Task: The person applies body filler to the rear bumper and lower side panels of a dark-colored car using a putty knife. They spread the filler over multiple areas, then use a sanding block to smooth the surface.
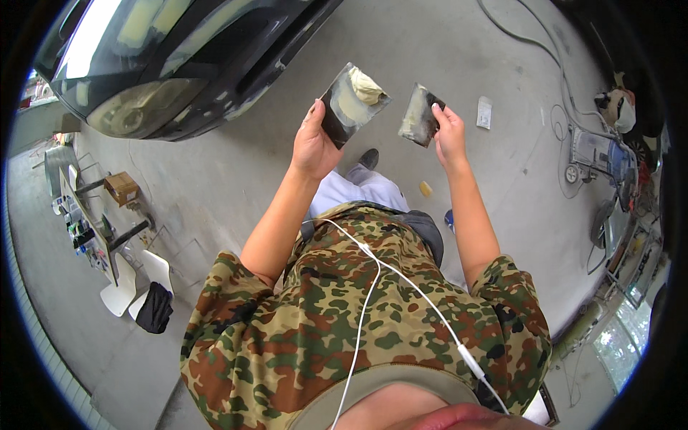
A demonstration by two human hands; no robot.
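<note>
My left hand (314, 147) is closed on the edge of a dark, flat putty board (337, 123). A thick mound of cream-coloured putty (367, 87) sits at the board's far right corner, with a thinner smear below it. My right hand (450, 137) pinches a smaller, dark, flat putty spreader (416, 120) between thumb and fingers. Pale smears cover much of the spreader's face. Board and spreader are held apart, in front of my body. At the upper left stands a dark car (244, 61) with pale patches on its bodywork.
A white packet (484, 112) and a small yellow piece (426, 188) lie on the floor. On the left are a cluttered table (97, 222), a cardboard box (122, 188) and white chairs (158, 271). A wheeled blue-grey machine (598, 154) and a hose (527, 39) are on the right.
</note>
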